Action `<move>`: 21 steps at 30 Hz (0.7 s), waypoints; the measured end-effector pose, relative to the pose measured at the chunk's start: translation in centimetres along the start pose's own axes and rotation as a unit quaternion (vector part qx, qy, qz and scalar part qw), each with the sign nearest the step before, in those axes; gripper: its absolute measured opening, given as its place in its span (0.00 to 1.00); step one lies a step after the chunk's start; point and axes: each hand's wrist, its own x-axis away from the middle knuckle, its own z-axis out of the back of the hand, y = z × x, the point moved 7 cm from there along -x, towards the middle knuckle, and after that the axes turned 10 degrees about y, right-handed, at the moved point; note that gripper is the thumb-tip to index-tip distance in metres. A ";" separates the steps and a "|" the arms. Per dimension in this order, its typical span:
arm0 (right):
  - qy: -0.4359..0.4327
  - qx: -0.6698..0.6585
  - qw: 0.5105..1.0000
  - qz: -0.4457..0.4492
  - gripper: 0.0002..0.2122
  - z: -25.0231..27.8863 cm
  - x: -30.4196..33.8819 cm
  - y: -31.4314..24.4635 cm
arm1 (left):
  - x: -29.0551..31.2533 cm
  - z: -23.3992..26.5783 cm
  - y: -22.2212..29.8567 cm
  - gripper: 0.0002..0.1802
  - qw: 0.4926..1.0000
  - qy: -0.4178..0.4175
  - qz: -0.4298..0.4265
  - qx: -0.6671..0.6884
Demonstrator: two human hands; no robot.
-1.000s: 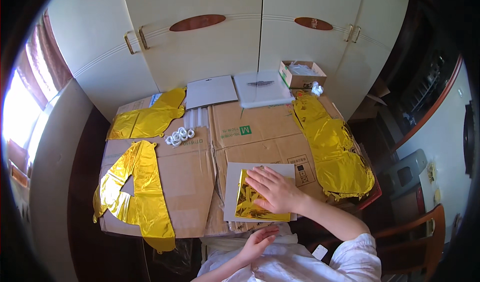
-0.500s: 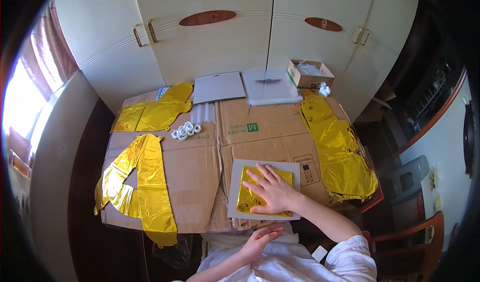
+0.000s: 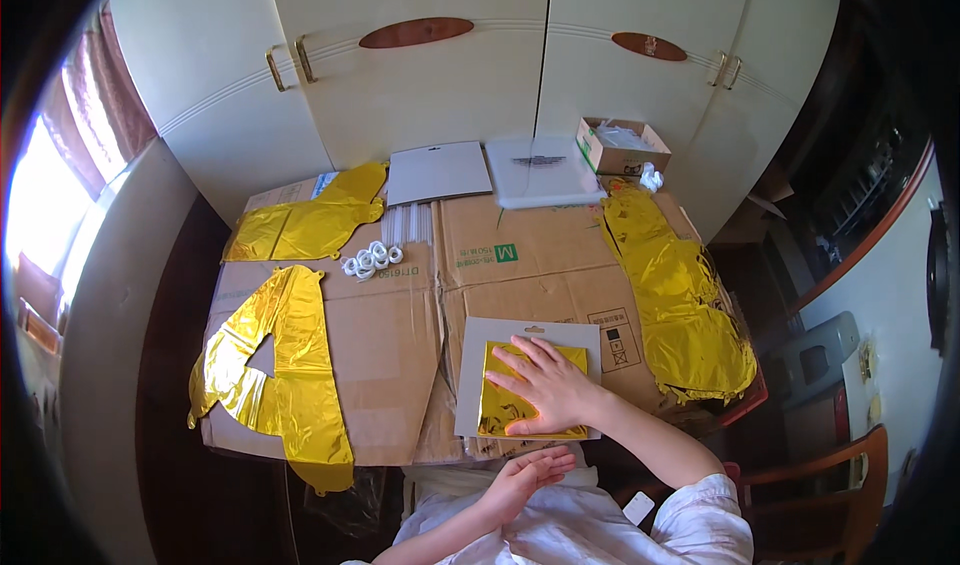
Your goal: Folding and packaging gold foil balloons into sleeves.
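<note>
My right hand (image 3: pixel 547 392) lies flat, fingers spread, on a square of folded gold foil (image 3: pixel 497 405). Beneath the foil is a grey card (image 3: pixel 470 345) with a hanging slot near its top edge. Just off the table's front edge, in front of my lap, my left hand (image 3: pixel 526 480) is held out with straight fingers and nothing in it. An unfolded flat gold foil balloon (image 3: pixel 305 365) is spread at the left, its lower end hanging over the front edge. Others lie behind it, a gold foil balloon (image 3: pixel 300 228), and at the right, a gold foil pile (image 3: pixel 685 310).
Flattened cardboard (image 3: pixel 375 315) covers the table. Toward the back are several white ribbon rolls (image 3: pixel 372 259), clear sticks (image 3: pixel 406 225), a stack of grey cards (image 3: pixel 440 173), a clear plastic bag (image 3: pixel 545 173) and a small open box (image 3: pixel 622 150). A wooden chair (image 3: pixel 870 475) stands at the right.
My right hand and the folded foil have shifted slightly right and down on the card, baring its slot. My left hand has risen a little.
</note>
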 end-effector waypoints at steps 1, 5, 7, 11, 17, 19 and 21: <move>-0.003 0.008 1.000 0.002 0.40 0.0 -0.1 0.0 | -0.1 -0.1 0.1 0.27 1.000 0.001 0.000 0.001; -0.013 0.043 0.999 -0.002 0.41 -0.2 -0.4 0.1 | 0.3 -0.2 0.6 0.23 0.995 0.010 -0.054 -0.087; -0.017 0.032 0.999 -0.007 0.41 -0.4 -0.5 0.2 | 1.6 -0.4 1.9 0.21 0.956 0.020 -0.136 -0.260; -0.009 0.052 0.999 0.000 0.44 -0.7 -0.2 0.4 | 6.5 -3.9 10.8 0.23 0.556 0.106 -0.548 -0.616; -0.033 0.062 0.997 -0.028 0.49 -0.4 -0.6 0.3 | 4.9 1.0 18.1 0.24 0.405 0.232 -0.459 -0.756; -0.032 0.067 0.997 -0.025 0.49 -0.2 -0.5 0.2 | 3.7 1.9 19.5 0.26 0.397 0.191 -0.425 -0.790; -0.026 0.068 0.997 -0.022 0.49 -0.1 -0.5 0.3 | 3.3 1.9 20.1 0.26 0.373 0.162 -0.442 -0.800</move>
